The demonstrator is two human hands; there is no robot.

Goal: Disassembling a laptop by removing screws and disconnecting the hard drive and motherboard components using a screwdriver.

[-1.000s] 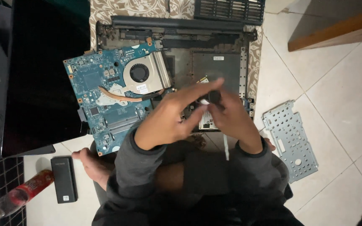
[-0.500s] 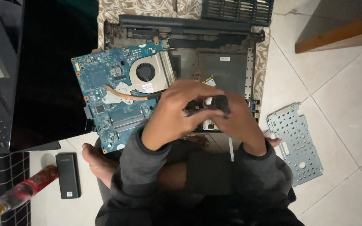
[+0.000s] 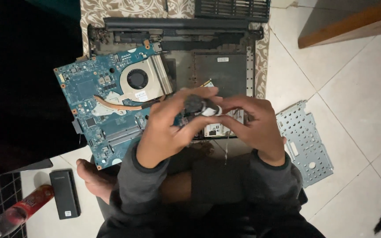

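Both hands [image 3: 212, 125] pinch a small part [image 3: 196, 105] over motherboard [image 3: 106, 101].

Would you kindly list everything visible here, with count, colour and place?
small part: one, dark grey with white, held between both hands
motherboard: one, blue, with fan and copper pipe, left of hands
laptop base: one, black, opened, on the patterned cloth
metal plate: one, silver, perforated, right on tiles
black box: one, lower left floor
bottle: one, red label, bottom left
laptop screen: one, black, far left
bare foot: one, beside the box
left hand: grip on the part
right hand: grip on the part
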